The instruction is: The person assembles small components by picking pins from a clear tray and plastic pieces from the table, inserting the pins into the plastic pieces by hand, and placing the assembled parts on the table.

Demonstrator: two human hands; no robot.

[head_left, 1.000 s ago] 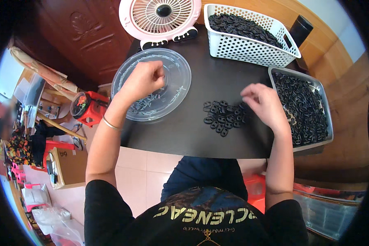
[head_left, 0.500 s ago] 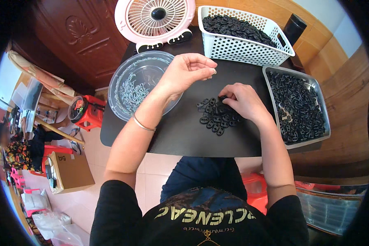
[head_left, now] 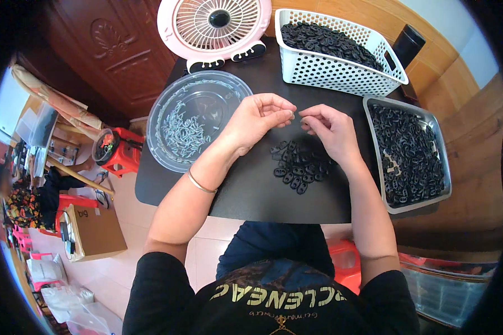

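Observation:
My left hand [head_left: 261, 118] is closed in a pinch above the table, just right of a clear round tub [head_left: 233, 78] of small silvery screw-like pieces [head_left: 185, 133]. Whatever sits between its fingertips is too small to make out. Facing it, a short gap away, my right hand [head_left: 331, 129] pinches a small black oval piece, mostly hidden by the fingers. Below the two hands lies a loose pile of black oval pieces with holes [head_left: 298, 167] on the dark table [head_left: 262, 195].
At the back stands a white perforated basket [head_left: 341, 79] filled with black pieces. A metal tray [head_left: 448, 181] of similar pieces is at the right. A pink fan [head_left: 167, 25] stands behind the tub, and a dark cylinder [head_left: 408, 43] beside the basket. Farther left, another person [head_left: 25, 198] sits.
My right hand has lifted from the pile and moved up toward the left hand. My left hand has come down slightly, so the fingertips of both are now close together.

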